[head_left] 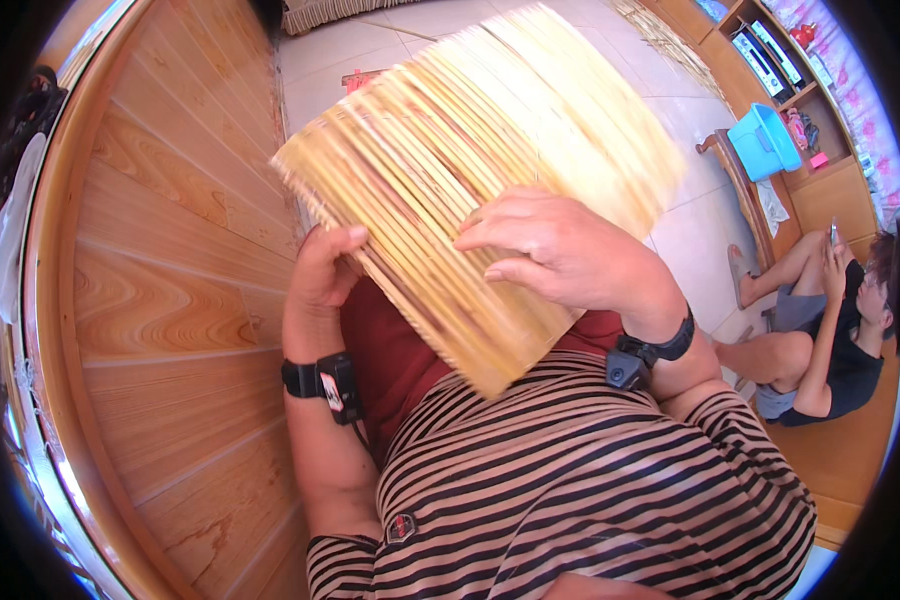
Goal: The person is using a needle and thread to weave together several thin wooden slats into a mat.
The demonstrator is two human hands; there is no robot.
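Note:
A flat mat of yellow straw stalks (410, 170), laid side by side and stitched along the near edge, slants across my lap, its far right part blurred and bright. My left hand (325, 265) grips its left edge, thumb on top and the other fingers hidden underneath. Over the middle of the mat lies my right hand (565, 245), its fingers bent and close to the stalks. A gap shows between its thumb and index finger, and I see nothing held there. Both wrists wear black straps with small devices.
Wood panelling (170, 280) rises close on my left. At right a person (830, 330) sits holding a phone, near a blue plastic bin (763, 140) on a wooden bench. A cabinet (820, 200) with electronic boxes stands behind. Loose stalks (670, 40) lie on the tiled floor.

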